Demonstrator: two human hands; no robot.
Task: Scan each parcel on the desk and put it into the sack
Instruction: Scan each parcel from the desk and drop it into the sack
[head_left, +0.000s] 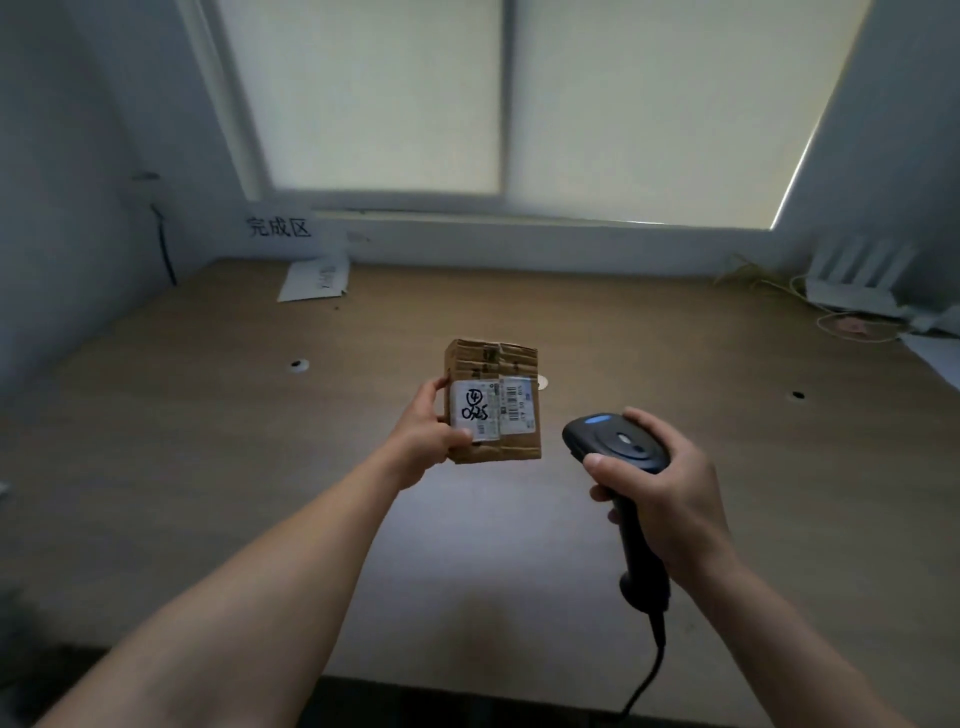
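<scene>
A small brown cardboard parcel (501, 379) with a white shipping label and black handwriting is held up above the desk (208, 415). My left hand (423, 436) grips it from its left side, label facing me. My right hand (670, 488) grips a black corded barcode scanner (618, 441) by its handle, just right of and below the parcel, its head pointing toward the parcel. No sack is in view.
A white envelope (314, 280) lies at the desk's back left under a paper sign with black characters (279, 227). A white router (852, 283) and loose cables (857, 325) sit at the back right. The scanner's cord (649, 670) runs over the front edge.
</scene>
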